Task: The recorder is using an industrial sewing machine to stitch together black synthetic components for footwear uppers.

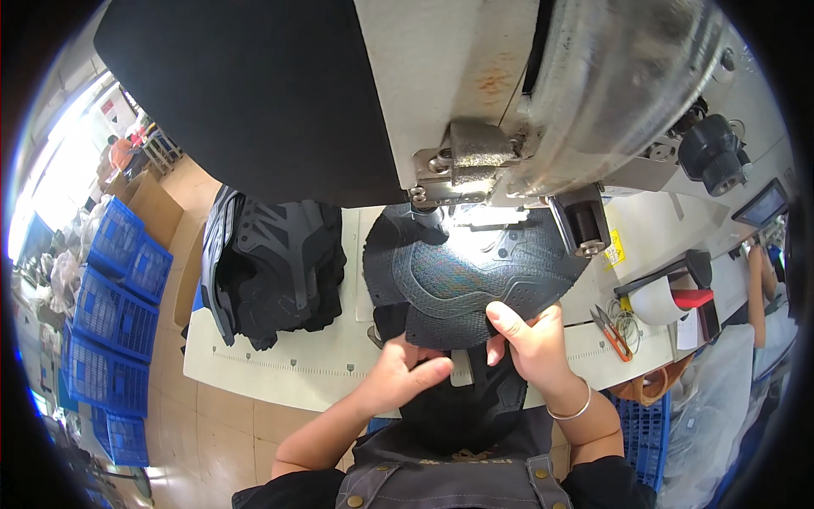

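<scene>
Black curved textured-fabric shoe upper: under pale metal sewing-machine head | right hand: pinching near edge, presumably to keep it level | left hand: at edge, some fingertips hidden, grip indeterminable

The rear of the black textured fabric shoe upper is hidden by the grey-white metal sewing machine, and detail beneath its lamp is washed out by glare. The machine's top is cut off by the upper edge. Some fingers of the bare left hand and of the bare right hand are concealed by the upper, so the left grip cannot be judged. The dark grey apron is cut off below. A co-worker's bare arm is blurred near the dark rim.
</scene>
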`<act>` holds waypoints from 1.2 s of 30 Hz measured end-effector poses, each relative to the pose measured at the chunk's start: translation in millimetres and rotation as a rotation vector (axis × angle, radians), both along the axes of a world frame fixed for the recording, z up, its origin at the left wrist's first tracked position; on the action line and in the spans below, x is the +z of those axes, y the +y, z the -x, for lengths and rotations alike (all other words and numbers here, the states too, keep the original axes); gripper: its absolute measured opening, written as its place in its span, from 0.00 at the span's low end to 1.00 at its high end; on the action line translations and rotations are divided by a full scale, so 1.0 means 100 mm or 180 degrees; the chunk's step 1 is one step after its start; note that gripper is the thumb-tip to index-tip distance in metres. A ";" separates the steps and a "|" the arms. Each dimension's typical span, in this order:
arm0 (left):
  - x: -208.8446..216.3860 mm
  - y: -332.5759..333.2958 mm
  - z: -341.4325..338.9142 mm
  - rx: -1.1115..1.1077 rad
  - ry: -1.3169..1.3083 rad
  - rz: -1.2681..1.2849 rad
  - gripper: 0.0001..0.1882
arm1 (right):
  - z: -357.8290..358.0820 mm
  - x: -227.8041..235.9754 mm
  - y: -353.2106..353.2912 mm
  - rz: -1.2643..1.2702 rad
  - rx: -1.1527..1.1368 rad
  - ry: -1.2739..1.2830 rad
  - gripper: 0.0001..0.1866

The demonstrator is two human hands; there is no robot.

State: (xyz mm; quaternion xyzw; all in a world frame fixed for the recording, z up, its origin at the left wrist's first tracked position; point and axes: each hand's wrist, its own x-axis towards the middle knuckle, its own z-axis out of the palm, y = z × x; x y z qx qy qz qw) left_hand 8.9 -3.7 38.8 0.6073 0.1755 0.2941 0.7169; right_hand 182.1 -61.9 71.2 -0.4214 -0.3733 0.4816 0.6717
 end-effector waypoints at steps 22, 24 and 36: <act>0.34 0.05 -0.41 0.1500 -0.0470 0.0425 0.09 | -0.73 0.15 0.20 -0.0198 -0.0341 -0.1264 0.11; 0.37 0.07 -0.40 0.1455 -0.0385 0.0534 0.09 | -0.75 0.21 0.19 -0.0431 -0.0461 -0.1314 0.10; 0.38 0.22 -0.38 0.1414 -0.0441 0.0231 0.06 | -0.68 0.30 0.18 -0.0479 -0.0646 -0.1520 0.11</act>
